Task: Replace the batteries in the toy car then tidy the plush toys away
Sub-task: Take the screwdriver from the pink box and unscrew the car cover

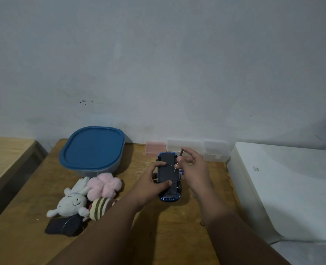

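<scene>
A blue toy car (168,175) lies upside down on the wooden table (177,236), its dark underside facing up. My left hand (150,185) grips the car from the left, thumb on its underside. My right hand (193,167) pinches a small screwdriver (178,159), black handle up, thin shaft tilted down onto the car's underside. To the left lie plush toys in a heap: a white bunny (71,202), a pink fluffy one (104,185), a striped one (100,207) and a dark one (64,225).
A grey tub with a blue lid (92,148) stands behind the plush toys. A pink box (155,148) and clear plastic boxes (213,152) line the wall. A white appliance (284,188) sits right of the table, a wooden surface (5,159) at left.
</scene>
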